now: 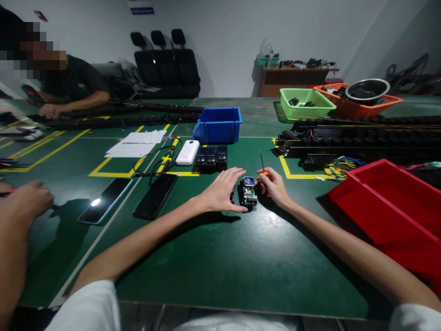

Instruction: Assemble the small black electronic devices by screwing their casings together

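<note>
A small circuit board module (pixel 248 192) with a little screen lies on the green table in front of me. My left hand (pixel 222 191) arches at its left side, thumb and fingers spread apart. A black piece (pixel 232 197) shows partly under that palm; the rest of it is hidden. Just right of the board, my right hand (pixel 274 186) is closed around a screwdriver (pixel 264 174) with an orange handle, its thin dark shaft pointing up and away. Beyond my left hand stand several black modules (pixel 211 158) in a row.
A white power bank (pixel 188 152), two phones (pixel 155 195), cables and papers (pixel 132 143) lie to the left. A blue bin (pixel 217 125) stands ahead, a red bin (pixel 396 207) at right near black rails (pixel 347 140). Another person's hand (pixel 27 204) rests at far left; a co-worker (pixel 77 87) sits across.
</note>
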Available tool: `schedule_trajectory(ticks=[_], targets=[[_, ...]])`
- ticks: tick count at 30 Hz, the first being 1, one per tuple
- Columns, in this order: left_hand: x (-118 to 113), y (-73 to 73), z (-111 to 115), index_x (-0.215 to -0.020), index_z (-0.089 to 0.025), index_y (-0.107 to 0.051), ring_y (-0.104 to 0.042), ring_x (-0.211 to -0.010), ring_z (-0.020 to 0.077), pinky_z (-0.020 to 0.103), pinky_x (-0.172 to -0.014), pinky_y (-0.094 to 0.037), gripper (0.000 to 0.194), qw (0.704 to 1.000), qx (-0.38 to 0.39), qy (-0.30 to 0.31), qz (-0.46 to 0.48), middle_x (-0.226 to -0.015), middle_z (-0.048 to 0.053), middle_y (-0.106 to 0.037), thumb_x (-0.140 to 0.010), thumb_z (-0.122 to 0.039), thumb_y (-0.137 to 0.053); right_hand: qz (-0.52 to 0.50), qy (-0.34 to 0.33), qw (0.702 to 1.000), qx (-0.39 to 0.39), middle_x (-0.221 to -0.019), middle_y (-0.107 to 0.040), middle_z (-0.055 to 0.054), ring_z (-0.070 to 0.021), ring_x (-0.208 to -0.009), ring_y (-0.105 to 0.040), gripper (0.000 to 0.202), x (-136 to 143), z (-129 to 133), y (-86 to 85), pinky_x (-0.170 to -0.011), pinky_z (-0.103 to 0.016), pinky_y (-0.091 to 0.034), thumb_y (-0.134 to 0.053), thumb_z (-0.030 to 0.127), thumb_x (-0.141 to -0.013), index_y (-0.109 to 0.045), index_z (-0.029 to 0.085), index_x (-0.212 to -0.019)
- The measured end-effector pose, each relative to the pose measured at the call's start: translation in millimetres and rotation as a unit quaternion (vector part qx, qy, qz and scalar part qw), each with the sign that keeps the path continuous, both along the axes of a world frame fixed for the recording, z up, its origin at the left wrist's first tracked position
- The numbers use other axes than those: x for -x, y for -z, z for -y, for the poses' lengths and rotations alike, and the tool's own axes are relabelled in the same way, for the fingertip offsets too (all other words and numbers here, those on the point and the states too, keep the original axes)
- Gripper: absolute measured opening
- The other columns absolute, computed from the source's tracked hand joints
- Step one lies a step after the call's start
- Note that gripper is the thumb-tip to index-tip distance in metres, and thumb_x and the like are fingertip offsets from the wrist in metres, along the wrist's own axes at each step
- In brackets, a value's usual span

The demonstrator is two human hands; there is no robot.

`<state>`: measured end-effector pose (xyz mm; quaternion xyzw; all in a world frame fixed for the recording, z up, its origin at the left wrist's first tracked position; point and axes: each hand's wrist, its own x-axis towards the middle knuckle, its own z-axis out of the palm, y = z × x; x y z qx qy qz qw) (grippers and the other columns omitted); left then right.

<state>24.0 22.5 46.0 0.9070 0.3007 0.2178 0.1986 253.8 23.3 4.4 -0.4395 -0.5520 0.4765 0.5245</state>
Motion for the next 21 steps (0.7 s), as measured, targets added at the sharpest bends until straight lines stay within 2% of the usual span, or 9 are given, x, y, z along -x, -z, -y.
schedule_trajectory(ticks=[2,4,7,14,19,21], targets=[[-12,-3.7,3,-0.146,-0.022,-0.026,-0.025,-0.143,0.0397,0.066,-0.117,-0.005,0.108,0.999,-0.018,-0.004,-0.032,-0.150,0.017,-0.036,-0.060,-0.065,-0.074,0.007,0.000,1.000,0.000,-0.069,-0.064,0.003,-0.0088,-0.044,-0.047,0.028,0,0,0.7,-0.041,-0.021,-0.036,-0.058,0.045,-0.085,-0.053,0.021,-0.098],[-21,-4.7,3,-0.146,-0.022,-0.027,-0.035,-0.138,0.0381,0.067,-0.116,-0.001,0.103,0.998,-0.019,-0.008,-0.056,-0.145,0.017,-0.043,-0.064,-0.063,-0.072,0.028,-0.002,1.000,-0.001,-0.068,-0.063,0.003,-0.0092,-0.044,-0.047,0.027,-1,0,1.5,-0.042,-0.021,-0.036,-0.057,0.045,-0.086,-0.054,0.021,-0.098],[-27,-3.9,2,-0.143,-0.022,-0.028,-0.045,-0.131,0.0344,0.066,-0.116,-0.002,0.095,0.998,-0.016,-0.008,-0.058,-0.140,0.015,-0.048,-0.066,-0.058,-0.072,0.075,-0.004,0.997,-0.014,-0.066,-0.062,0.003,-0.0099,-0.045,-0.049,0.024,-1,1,3.7,-0.044,-0.022,-0.037,-0.056,0.043,-0.087,-0.056,0.020,-0.096],[-20,-4.1,4,-0.135,-0.024,-0.033,-0.051,-0.125,0.0320,0.063,-0.118,-0.009,0.088,1.000,-0.005,-0.013,-0.005,-0.133,0.011,-0.051,-0.063,-0.053,-0.075,0.147,-0.032,0.988,-0.035,-0.065,-0.061,0.003,-0.0126,-0.050,-0.056,0.020,-2,0,9.4,-0.050,-0.024,-0.044,-0.055,0.040,-0.088,-0.059,0.020,-0.091],[-13,1.4,4,-0.132,-0.024,-0.035,-0.052,-0.123,0.0309,0.064,-0.118,-0.010,0.084,1.000,0.002,-0.014,0.005,-0.131,0.010,-0.052,-0.065,-0.055,-0.074,0.220,-0.027,0.973,-0.063,-0.074,-0.070,0.000,-0.0141,-0.051,-0.059,0.015,-4,4,2.4,-0.055,-0.027,-0.046,-0.052,0.035,-0.090,-0.058,0.021,-0.091],[-11,3.7,3,-0.133,-0.025,-0.035,-0.050,-0.126,0.0317,0.066,-0.116,-0.010,0.084,1.000,0.007,-0.013,0.000,-0.133,0.010,-0.052,-0.065,-0.057,-0.074,0.247,-0.022,0.966,-0.077,-0.071,-0.071,-0.001,-0.0157,-0.053,-0.061,0.013,-8,3,-0.7,-0.057,-0.028,-0.047,-0.051,0.033,-0.091,-0.057,0.022,-0.089]])
